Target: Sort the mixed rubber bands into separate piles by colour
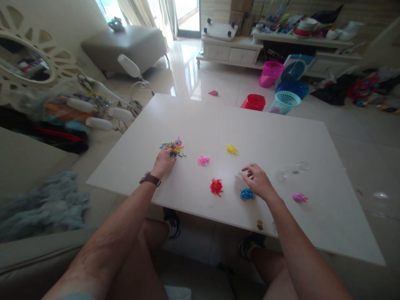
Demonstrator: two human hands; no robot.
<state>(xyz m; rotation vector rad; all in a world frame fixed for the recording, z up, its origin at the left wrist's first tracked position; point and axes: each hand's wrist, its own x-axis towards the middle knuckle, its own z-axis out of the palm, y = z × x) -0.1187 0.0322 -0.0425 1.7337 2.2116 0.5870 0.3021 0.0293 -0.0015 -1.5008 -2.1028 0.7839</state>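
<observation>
A: L side first. Where was it?

B: The left hand (164, 162) was at the near edge of the mixed pile (173, 147) of coloured bands, on the far-left part of the white table (312, 137). Fingers were curled down into the bands and touching them. Whether it had one pinched, I couldn't tell, too small. There was a brown watch (150, 179) on that wrist.

A: And the R?

B: The right hand (258, 180) was palm down near the table's front-middle, fingers bent over a small whitish bit at the tips. Gripping or just resting, I couldn't make out. The blue pile (246, 193) lay just beside it on the near-left, about touching the heel of the hand.

A: Other piles?

B: All were apart from each other. The red pile (216, 186) was left of the blue. The pink pile (203, 160) and yellow pile (231, 149) were further back, between the two hands. The magenta pile (299, 197) was off to the right, w/ a clear plastic item (292, 168) lying flat behind it.

A: Anything beyond the table?

B: On the floor past the far edge there were a red tub (253, 102), a teal basket (284, 102) and a pink basket (270, 73).
</observation>
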